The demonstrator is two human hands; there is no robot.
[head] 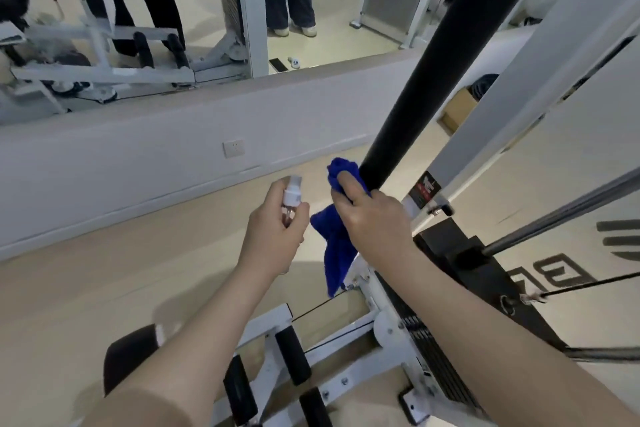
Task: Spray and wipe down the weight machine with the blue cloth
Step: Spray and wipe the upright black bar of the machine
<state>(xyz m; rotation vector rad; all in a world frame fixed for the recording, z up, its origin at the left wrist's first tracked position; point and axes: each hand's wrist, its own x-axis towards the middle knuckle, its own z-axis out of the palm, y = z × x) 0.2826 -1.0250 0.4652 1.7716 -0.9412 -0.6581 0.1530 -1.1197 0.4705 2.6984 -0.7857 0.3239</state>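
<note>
My right hand [372,218] grips the blue cloth [337,239] and holds its bunched top against the lower end of a thick black padded bar [429,80] of the weight machine. A loose tail of cloth hangs down below the hand. My left hand [273,232] holds a small clear spray bottle [291,199] with a white nozzle, upright, just left of the cloth. The machine's white frame [540,94] slants up to the right, and its black weight stack [446,333] sits below my right forearm.
Black foam rollers [292,355] on a white base frame lie on the beige floor near my forearms. A wall mirror [173,10] above a low white wall reflects the machine and a person's legs. A cardboard box [459,107] stands behind the frame. Cables run at right.
</note>
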